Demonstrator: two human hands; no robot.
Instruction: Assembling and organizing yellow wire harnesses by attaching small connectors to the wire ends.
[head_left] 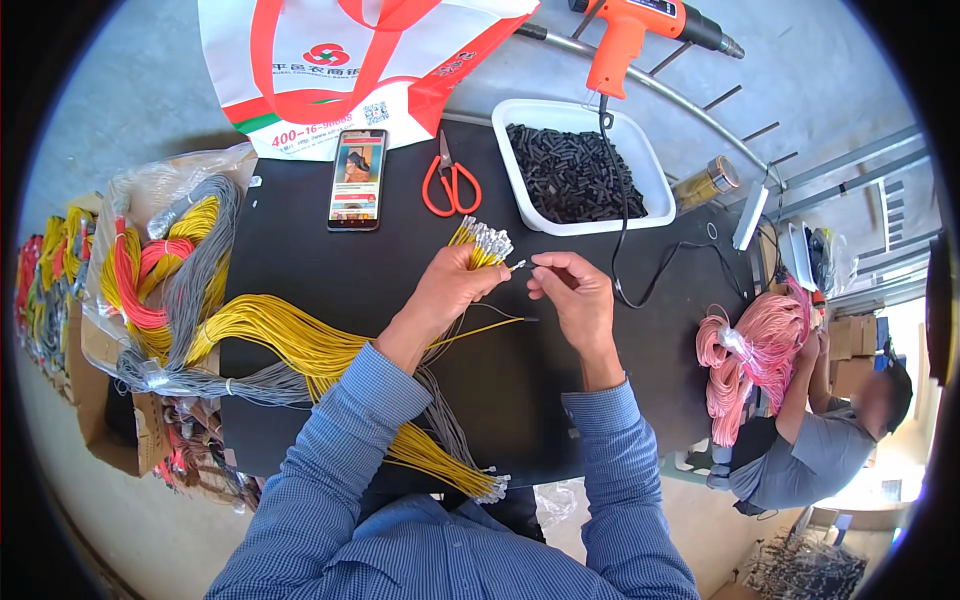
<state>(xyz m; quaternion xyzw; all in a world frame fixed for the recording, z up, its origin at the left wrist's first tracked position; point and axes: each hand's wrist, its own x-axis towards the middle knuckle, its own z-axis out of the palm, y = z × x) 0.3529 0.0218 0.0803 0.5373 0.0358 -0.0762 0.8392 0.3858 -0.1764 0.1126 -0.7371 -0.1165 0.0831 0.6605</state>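
Note:
My left hand (447, 288) is closed round the end of a bundle of yellow wires (290, 335), whose silvery terminals (488, 242) stick up past the fingers. One terminal (517, 266) points out from this hand toward the right. Facing it, my right hand (577, 305) pinches a small black sleeve (532, 265) close to that terminal's tip; whether the two touch is too small to tell. Below the hands, a single yellow wire ends in a black sleeve (531, 319). Grey wires (450, 415) run beneath my left forearm, and more yellow wire ends with terminals (490, 487) lie at the near table edge.
A white tub (600, 228) of short black sleeves (580, 170) stands at the back, beside red-handled scissors (452, 188) and a phone (357, 185). An orange heat gun (625, 45) hangs above, its cord (622, 250) crossing the table. Pink wires (740, 350) lie right, near another person (825, 440).

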